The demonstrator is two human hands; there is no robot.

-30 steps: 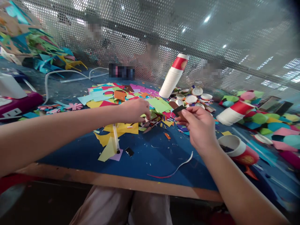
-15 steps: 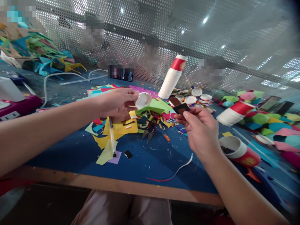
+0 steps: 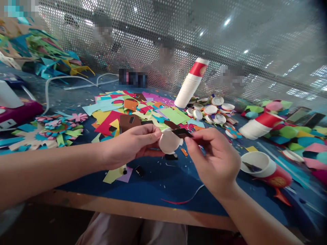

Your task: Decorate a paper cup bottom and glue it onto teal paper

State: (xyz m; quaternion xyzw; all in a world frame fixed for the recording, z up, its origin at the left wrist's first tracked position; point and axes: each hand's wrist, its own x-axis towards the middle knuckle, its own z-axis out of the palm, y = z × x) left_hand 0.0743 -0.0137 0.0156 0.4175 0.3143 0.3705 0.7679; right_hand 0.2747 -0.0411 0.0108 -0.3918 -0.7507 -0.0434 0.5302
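Between finger and thumb, my left hand (image 3: 138,143) holds a round white disc (image 3: 169,142) by its left edge. My right hand (image 3: 214,153) pinches dark paper pieces (image 3: 182,132), black and brown, whose left end overlaps the disc's upper right edge. Whether they touch the disc cannot be made out. Below the disc a small dark object (image 3: 171,157) partly shows. Behind the hands lies a heap of coloured paper scraps (image 3: 176,115). A small black piece (image 3: 139,170) rests on the blue table near a purple paper (image 3: 125,175).
A tall leaning stack of paper cups (image 3: 190,85) stands behind, beside several white-rimmed rounds (image 3: 211,109). At right are a tipped cup stack (image 3: 260,126) and an open cup (image 3: 255,163). Left are paper flowers (image 3: 58,129) and a purple power strip (image 3: 19,114). A mesh panel (image 3: 143,44) stands behind.
My left hand has moved right and down with the white disc, and my right hand has brought the dark pieces left and down to it. The scissors are now hidden from view.
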